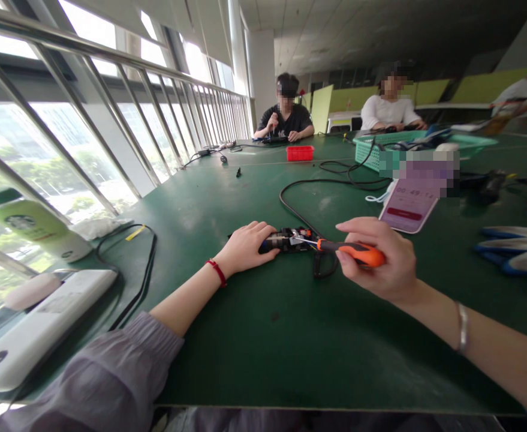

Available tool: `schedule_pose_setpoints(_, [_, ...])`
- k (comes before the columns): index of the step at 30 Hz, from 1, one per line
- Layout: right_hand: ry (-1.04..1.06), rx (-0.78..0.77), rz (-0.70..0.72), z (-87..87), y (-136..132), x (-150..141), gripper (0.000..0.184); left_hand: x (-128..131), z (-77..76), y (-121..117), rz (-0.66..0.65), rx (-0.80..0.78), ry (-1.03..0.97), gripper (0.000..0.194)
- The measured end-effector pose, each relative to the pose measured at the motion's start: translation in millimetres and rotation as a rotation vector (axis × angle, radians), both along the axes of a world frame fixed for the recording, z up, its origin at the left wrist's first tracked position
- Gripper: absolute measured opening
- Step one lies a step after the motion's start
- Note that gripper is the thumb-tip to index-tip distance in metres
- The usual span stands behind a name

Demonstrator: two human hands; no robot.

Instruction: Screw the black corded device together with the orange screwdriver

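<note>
My left hand (250, 245) is closed around the left end of a black and dark blue corded device (285, 239), holding it down on the green table. Metal and orange parts show at the device's right end. In my right hand (382, 258) is a screwdriver (357, 252) with an orange and black handle. Its shaft points left, and the tip meets or lies just over the metal parts; I cannot tell which. Below the device's right end lies a small black loop (324, 267). My left fingers hide much of the device.
A phone (409, 201), a green basket (369, 153) of parts and blue-white gloves (519, 249) lie to the right. Leftward are a bottle (38, 225), a white power bank-like box (42, 327) and a cable (153, 252). Ahead are a red tray (300, 153) and people seated, one nearby (285, 117).
</note>
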State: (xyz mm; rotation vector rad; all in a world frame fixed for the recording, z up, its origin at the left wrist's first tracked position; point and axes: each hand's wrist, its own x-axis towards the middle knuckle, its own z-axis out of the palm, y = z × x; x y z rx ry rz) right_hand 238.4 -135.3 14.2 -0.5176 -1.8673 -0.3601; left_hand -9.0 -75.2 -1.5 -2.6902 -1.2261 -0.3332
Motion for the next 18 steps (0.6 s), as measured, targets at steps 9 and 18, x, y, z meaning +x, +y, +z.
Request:
schedule_pose_setpoints(9, [-0.013, 0.001, -0.019, 0.0, 0.5, 0.8, 0.036, 0.0, 0.2, -0.2, 0.004, -0.007, -0.002, 0.035])
schedule_pose_setpoints(18, [0.038, 0.002, 0.008, -2.7, 1.5, 1.1, 0.05, -0.2, -0.4, 0.1, 0.001, 0.002, -0.001, 0.035])
